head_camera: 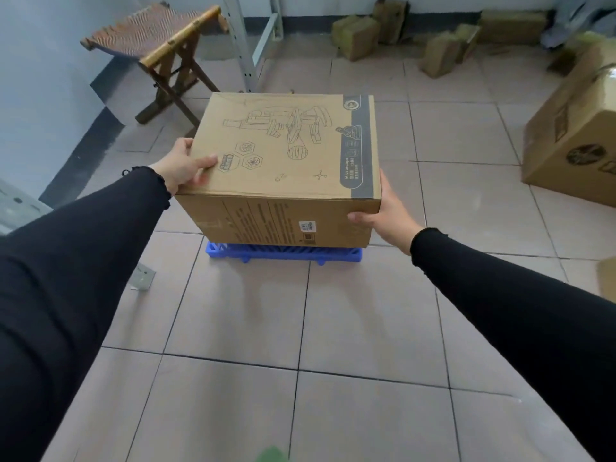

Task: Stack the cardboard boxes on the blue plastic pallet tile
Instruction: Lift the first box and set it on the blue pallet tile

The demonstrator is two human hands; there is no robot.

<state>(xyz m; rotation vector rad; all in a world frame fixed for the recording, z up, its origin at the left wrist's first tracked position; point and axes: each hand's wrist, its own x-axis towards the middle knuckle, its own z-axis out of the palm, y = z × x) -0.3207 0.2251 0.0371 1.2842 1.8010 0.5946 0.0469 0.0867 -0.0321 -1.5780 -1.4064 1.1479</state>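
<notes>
A brown cardboard box (283, 151) with a line drawing of a microscope on top is over the blue plastic pallet tile (283, 253); only the tile's front edge shows under it. My left hand (181, 166) grips the box's near left corner, thumb on the top face. My right hand (383, 211) clasps its near right corner, fingers wrapped on the front face. Whether the box rests on the tile or hangs just above it is unclear.
A large cardboard box (576, 135) lies on the floor at right. Several small boxes (440, 55) sit along the back wall. A folding wooden stool (160, 45) stands at back left beside a metal rack leg (243, 45). A metal bracket (143, 278) lies on the tiles.
</notes>
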